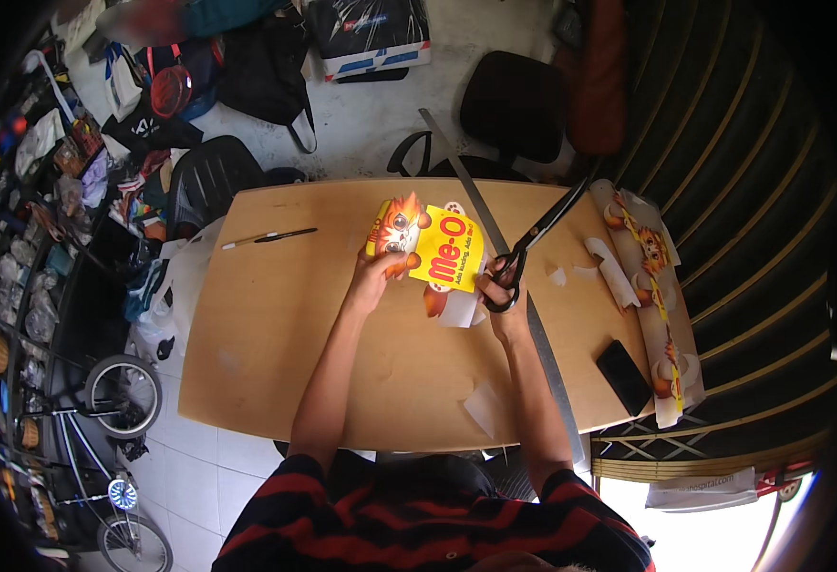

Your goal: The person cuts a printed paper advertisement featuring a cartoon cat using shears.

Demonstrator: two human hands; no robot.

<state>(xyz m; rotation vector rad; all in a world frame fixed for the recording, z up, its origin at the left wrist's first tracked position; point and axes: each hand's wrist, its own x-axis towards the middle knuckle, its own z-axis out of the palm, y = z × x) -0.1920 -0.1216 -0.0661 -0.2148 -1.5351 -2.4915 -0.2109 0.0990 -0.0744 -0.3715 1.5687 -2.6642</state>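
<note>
Above the middle of a wooden table, my left hand grips a yellow printed cutout with an orange cartoon cat on it. Its thumb presses on the front, near the cat's face. Black-handled scissors are in my right hand, fingers through the handle loops. The blades point up and away to the right, clear of the cutout. My right fingertips are close to the cutout's right edge; whether they touch it I cannot tell. A pale paper flap hangs below the cutout.
A long metal ruler crosses the table diagonally beneath my right forearm. To the right lie a black phone, a printed cat strip and curled white offcuts. A pen rests at the left. Chairs stand beyond the far edge.
</note>
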